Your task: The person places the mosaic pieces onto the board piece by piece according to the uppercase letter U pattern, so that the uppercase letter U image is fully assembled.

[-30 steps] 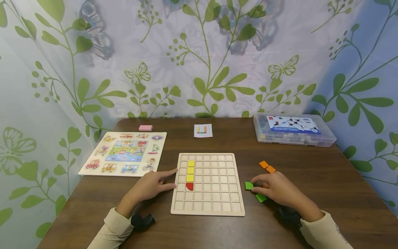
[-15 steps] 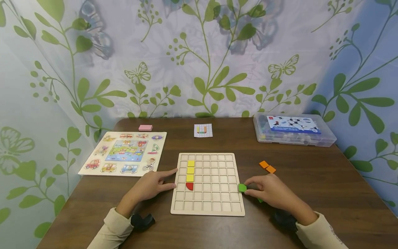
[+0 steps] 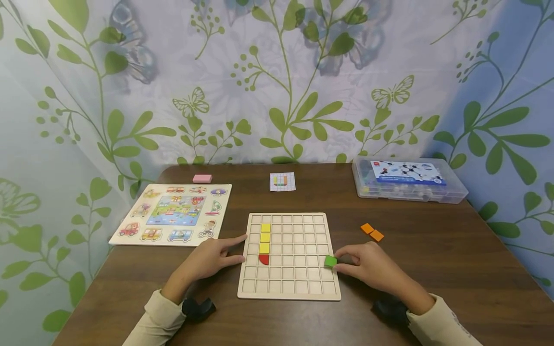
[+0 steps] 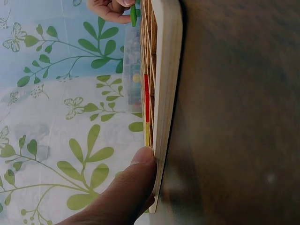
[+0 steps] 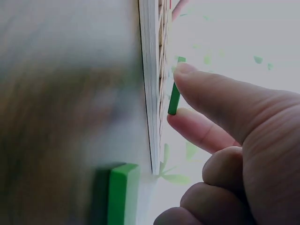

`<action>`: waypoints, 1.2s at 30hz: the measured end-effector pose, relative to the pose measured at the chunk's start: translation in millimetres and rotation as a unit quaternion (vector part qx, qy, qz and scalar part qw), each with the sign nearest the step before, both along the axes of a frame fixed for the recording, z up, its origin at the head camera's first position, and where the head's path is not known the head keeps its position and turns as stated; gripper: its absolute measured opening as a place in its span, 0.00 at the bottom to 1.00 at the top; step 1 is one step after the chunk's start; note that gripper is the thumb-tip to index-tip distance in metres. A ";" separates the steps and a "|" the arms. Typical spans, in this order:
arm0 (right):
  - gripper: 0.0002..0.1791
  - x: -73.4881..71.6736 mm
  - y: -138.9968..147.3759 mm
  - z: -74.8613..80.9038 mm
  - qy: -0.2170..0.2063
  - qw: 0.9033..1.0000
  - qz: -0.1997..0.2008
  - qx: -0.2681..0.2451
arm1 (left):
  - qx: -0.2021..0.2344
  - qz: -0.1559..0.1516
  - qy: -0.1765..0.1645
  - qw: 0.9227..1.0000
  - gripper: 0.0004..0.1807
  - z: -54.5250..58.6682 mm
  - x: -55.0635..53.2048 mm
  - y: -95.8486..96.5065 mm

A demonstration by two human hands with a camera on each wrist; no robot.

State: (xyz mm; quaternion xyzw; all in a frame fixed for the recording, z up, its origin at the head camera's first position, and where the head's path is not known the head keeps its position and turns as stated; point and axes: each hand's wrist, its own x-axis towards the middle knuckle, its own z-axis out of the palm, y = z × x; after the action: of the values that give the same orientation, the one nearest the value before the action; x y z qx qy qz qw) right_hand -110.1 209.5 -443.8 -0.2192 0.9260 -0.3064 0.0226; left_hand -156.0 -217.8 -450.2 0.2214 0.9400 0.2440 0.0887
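Brown tabletop [image 3: 294,323]; right hand [image 3: 373,265] by board [image 3: 294,274], fingers pinching green tile [image 3: 330,261]; left hand [image 3: 208,259] opposite, forefinger, thumb extended.

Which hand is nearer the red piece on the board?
Left. The left hand touches the left edge of the board, close to the red piece; the right hand is farther, at the opposite edge, pinching a green tile.

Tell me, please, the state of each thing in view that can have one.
Grid board: flat, partly filled
Left hand: touching the grid board's left edge
Green tile: held above the grid board, unseated
Right hand: pinching that tile
Yellow tiles: three, seated in one column
Red tile: seated below them
Orange tiles: two showing, loose
Other green tile: loose, unheld
Clear case: looks closed
Card: flat, face up
Puzzle board: flat
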 end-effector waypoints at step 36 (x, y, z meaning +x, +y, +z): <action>0.11 -8.3 -40.7 2.7 0.044 0.997 0.043 0.045 | -0.008 0.003 0.001 1.000 0.35 1.5 -0.1 0.4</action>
State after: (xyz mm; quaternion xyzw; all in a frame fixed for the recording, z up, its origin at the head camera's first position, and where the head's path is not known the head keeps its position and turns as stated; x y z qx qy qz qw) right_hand -118.4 168.8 -441.0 -0.2708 0.9287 -0.2534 0.0048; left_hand -156.2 -217.4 -448.7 0.2180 0.9426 0.2368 0.0890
